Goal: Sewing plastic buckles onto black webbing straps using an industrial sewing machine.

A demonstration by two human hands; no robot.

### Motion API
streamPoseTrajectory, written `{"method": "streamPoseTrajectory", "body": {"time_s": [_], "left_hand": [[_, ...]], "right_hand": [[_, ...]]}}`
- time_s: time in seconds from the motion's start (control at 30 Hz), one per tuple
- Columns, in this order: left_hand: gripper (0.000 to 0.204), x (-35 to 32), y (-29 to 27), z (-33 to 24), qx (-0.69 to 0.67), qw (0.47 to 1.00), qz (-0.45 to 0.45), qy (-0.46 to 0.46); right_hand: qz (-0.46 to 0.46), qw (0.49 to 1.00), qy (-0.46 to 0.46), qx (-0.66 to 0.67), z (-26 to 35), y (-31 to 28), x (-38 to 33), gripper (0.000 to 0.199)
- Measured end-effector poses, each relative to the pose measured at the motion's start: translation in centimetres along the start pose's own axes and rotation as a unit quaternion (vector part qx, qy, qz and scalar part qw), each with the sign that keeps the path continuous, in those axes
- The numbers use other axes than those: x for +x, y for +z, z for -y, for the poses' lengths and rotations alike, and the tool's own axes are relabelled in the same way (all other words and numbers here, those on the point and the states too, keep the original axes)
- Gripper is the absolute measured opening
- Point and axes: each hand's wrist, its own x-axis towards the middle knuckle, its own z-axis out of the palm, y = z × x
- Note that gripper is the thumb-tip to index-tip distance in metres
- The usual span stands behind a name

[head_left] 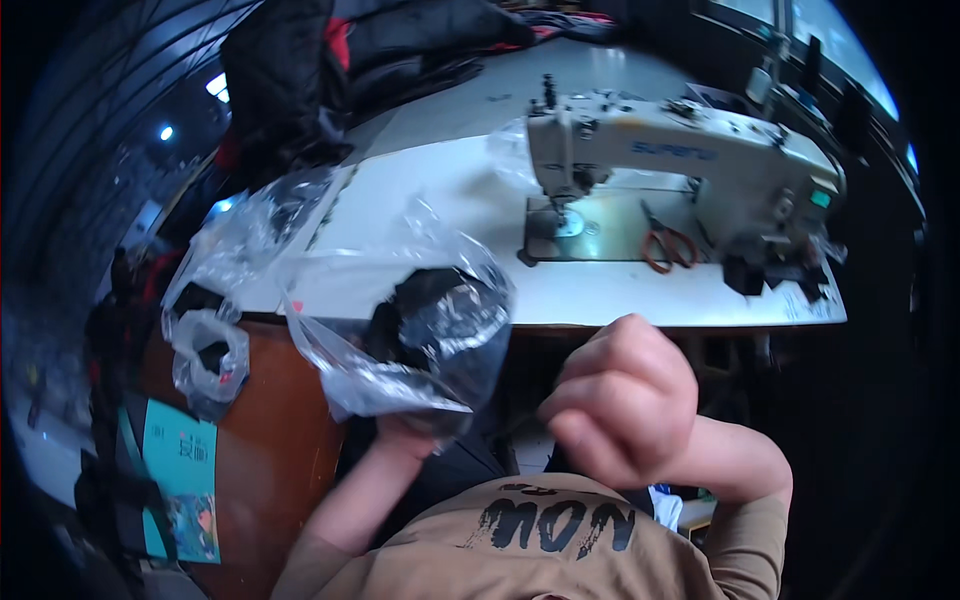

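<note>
A clear plastic bag (pixel 345 385) with black pieces (pixel 430 315) inside hangs over the front edge of the white sewing table (pixel 400 175). My left hand (pixel 403 440) grips it from below, its fingers mostly covered by the plastic. To the right, my right hand (pixel 632 395) is raised in front of the table edge, closed into a fist. Whatever it may hold is hidden, and it is apart from the bag. Beyond it stands a white sewing machine (pixel 640 150), with orange-handled scissors (pixel 665 245) lying on its metal bed.
At the left, another clear bag (pixel 245 235) lies on the table, and a smaller bag (pixel 210 360) with dark contents sits by a brown wooden surface (pixel 275 420). A teal booklet (pixel 180 480) rests there. Black padded fabric (pixel 290 90) is heaped at the back left.
</note>
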Motion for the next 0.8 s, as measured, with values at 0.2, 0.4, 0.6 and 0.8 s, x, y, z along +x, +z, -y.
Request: {"method": "streamPoseTrajectory", "body": {"time_s": [0.2,0.4,0.6,0.8], "left_hand": [[0.073,3.0,-2.9,-14.2,0.192,0.947,-0.221,0.130],[0.066,10.0,-6.2,-24.7,0.377,0.912,-0.142,0.079],[0.058,17.1,-11.0,-28.8,0.557,0.779,-0.262,0.120],[0.035,21.4,-11.8,-30.5,0.619,0.727,-0.240,0.173]], "right_hand": [[0.056,0.980,0.188,0.008,-10.9,2.8,-3.1,0.010],[0.072,0.955,0.287,-0.010,-19.2,7.4,-4.1,0.016],[0.150,0.940,0.306,-0.027,-23.3,14.3,-4.0,0.017],[0.173,0.939,0.286,-0.084,-23.8,16.5,-3.4,0.013]]}}
